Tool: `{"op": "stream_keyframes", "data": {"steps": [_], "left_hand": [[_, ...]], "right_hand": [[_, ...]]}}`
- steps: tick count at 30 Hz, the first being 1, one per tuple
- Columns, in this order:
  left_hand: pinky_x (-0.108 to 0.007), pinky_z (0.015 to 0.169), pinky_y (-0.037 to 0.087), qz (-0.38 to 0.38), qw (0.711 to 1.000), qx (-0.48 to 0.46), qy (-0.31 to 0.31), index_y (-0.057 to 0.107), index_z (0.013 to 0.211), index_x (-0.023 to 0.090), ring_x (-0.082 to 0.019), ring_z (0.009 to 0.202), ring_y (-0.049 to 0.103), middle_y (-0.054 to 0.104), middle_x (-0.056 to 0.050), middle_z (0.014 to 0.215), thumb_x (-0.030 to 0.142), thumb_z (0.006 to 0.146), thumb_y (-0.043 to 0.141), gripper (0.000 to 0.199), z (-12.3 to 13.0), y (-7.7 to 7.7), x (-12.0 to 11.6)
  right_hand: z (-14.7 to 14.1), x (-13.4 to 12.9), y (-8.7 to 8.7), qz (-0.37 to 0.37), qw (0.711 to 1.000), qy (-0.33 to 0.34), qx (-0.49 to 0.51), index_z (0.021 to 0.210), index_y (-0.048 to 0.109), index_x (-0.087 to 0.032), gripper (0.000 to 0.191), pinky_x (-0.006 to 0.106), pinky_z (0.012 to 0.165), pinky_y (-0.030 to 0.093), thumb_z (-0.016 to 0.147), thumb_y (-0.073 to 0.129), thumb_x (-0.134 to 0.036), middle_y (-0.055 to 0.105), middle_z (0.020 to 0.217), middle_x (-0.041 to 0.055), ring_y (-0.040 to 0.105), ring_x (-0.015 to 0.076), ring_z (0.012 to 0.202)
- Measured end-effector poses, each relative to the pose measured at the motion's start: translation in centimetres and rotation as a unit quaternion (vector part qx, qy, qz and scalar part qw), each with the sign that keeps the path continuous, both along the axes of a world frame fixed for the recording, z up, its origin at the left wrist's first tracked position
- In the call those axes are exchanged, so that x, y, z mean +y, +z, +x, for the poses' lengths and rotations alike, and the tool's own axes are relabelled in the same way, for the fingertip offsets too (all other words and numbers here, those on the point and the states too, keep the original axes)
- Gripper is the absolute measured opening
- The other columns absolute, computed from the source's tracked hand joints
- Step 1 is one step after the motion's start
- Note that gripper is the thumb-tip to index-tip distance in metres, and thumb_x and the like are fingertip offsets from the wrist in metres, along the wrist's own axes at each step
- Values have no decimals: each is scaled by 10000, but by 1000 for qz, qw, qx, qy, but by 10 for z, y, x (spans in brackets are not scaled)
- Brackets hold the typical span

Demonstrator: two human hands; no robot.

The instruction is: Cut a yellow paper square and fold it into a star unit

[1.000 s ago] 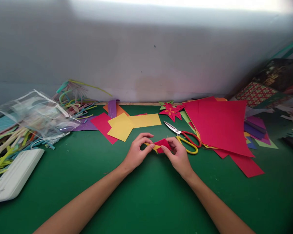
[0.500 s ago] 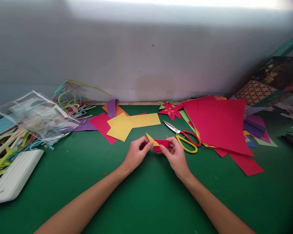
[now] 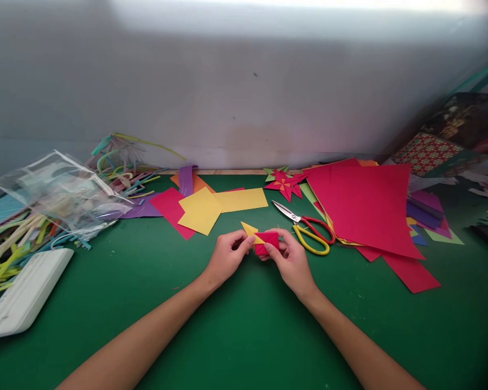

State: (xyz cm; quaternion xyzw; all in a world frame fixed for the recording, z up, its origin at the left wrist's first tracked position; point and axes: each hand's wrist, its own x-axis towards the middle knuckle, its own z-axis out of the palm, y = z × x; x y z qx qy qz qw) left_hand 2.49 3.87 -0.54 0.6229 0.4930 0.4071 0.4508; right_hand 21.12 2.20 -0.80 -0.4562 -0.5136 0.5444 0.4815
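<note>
Between finger and thumb, my left hand [image 3: 230,252] pinches a folded yellow paper piece [image 3: 249,227] with a pointed tip. My right hand [image 3: 291,261] grips a small folded red paper piece [image 3: 267,239], thumb on its front and fingers behind. The yellow and red pieces meet and overlap between my hands, just above the table; how they join is partly hidden by the fingers. Scissors [image 3: 299,219] with red and yellow handles lie right beside my right hand. Behind my left hand rest a yellow paper square [image 3: 201,211] and a yellow strip [image 3: 246,199].
Large red sheets [image 3: 366,208] are stacked at the right. A folded paper star [image 3: 283,184] lies near the wall. Pipe cleaners [image 3: 8,254], a clear plastic bag [image 3: 61,189] and a white device [image 3: 26,295] crowd the left side of the green table [image 3: 211,341].
The red piece has turned slightly so more of its front face shows. The yellow tip has shifted a little left. Both hands keep their grip.
</note>
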Motion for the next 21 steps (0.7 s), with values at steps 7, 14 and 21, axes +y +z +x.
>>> {"op": "stream_keyframes", "data": {"steps": [7,14,21], "left_hand": [[-259,583,353,8,1000,8,12,595,692,177,-131,603,458,540,17,629,490,961,602,413,1,1,-1],[-257,577,366,16,999,8,28,635,739,178,-135,614,470,563,11,655,467,949,626,358,2,2,-2],[-266,615,415,-19,1000,-23,5,672,797,170,-154,667,547,645,-17,733,472,936,643,334,1,-2,-1]], "right_hand": [[-1,-1,1,0,1000,0,-5,1176,613,-259,333,438,776,660,927,698,-462,801,898,47,781,272,769],[-3,-3,2,-8,1000,1,21,1169,602,-246,348,421,765,664,920,713,-464,803,894,51,782,262,762],[-2,-3,1,7,1000,-7,-6,1173,606,-248,340,421,772,658,929,701,-464,799,876,45,778,258,751]]}}
